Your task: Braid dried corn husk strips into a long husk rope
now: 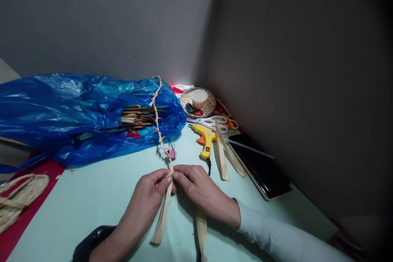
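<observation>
A thin braid of dried, pale plant strips (158, 123) runs from the top of the blue bag down to my hands. My left hand (144, 196) pinches the braid's lower end between thumb and fingers. Touching it from the other side, my right hand (199, 188) also pinches the braid at that spot. Below my fingers, loose flat strips (162, 221) fan out toward me. Another pale strip (201, 229) comes out from under my right hand; its upper end is hidden. A pink binder clip (172, 154) sits beside the braid, just beyond my fingertips.
A blue plastic bag (92, 102) with a bundle of dried strips (138, 116) lies at the back left. Rightward are a yellow glue gun (206, 139), white-handled scissors (211, 122), a woven basket (211, 106) holding a cup (199, 97), and a black tablet (260, 168). Walls close off the back and right.
</observation>
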Motion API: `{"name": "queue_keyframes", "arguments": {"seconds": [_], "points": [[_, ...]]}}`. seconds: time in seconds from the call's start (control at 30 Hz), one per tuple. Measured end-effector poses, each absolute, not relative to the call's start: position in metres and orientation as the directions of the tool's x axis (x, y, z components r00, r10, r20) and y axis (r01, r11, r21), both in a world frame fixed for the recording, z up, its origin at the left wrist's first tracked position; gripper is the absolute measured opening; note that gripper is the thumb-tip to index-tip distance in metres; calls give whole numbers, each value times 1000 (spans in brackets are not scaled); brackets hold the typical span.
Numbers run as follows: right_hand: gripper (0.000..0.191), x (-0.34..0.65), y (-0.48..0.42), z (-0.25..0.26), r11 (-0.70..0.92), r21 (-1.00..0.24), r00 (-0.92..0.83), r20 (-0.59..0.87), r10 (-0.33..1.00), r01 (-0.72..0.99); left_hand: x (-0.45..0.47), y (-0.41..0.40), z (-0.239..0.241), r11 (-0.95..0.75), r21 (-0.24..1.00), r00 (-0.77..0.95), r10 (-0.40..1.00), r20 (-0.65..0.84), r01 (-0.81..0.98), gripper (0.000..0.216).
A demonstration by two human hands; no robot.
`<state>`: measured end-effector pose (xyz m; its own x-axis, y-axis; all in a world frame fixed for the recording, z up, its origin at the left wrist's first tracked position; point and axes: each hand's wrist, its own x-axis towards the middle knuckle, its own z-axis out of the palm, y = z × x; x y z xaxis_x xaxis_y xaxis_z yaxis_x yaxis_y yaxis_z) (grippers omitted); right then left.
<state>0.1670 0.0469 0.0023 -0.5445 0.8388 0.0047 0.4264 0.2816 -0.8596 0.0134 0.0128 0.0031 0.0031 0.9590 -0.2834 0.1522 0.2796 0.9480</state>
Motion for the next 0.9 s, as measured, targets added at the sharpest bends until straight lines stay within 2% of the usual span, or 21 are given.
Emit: {"name": "queue_keyframes", "arguments": {"seconds": [0.07, 0.17, 0.23, 0.3, 0.43, 0.53, 0.63, 0.77, 0.83, 0.9], "points": [[31, 165, 46, 3, 269, -864, -515, 13, 857, 426, 12, 10, 5, 237, 945, 2, 970, -244, 225, 21], [32, 163, 47, 3, 202, -898, -459, 1, 889, 390, 8, 5, 10, 122, 872, 19, 989, -149, 474, 25], [34, 162, 46, 1, 165, -920, -443, -10, 896, 356, 5, 1, 13, 24, 752, 48, 996, -73, 659, 30], [35, 161, 45, -2, 150, -934, -449, -12, 893, 324, 4, -4, 16, -76, 639, 73, 997, 31, 765, 33], [32, 159, 44, -8, 140, -953, -458, 2, 889, 267, 12, -14, 12, -345, 408, 190, 908, 374, 845, 29], [31, 161, 46, -11, 114, -971, -488, -2, 873, 209, 21, -20, 4, -477, 174, 323, 779, 538, 861, 28], [28, 166, 50, -9, 55, -987, -540, -38, 841, 154, 25, -21, -5, -513, -37, 440, 695, 568, 858, 32], [24, 170, 54, -2, -74, -989, -597, -134, 791, 125, 30, -22, -7, -524, -269, 579, 623, 526, 808, 40], [25, 169, 54, -1, -80, -986, -611, -154, 776, 146, 33, -23, -5, -519, -326, 610, 617, 497, 790, 41], [27, 169, 54, -2, -42, -983, -612, -144, 778, 178, 35, -25, -1, -540, -284, 605, 640, 474, 793, 40]]}}
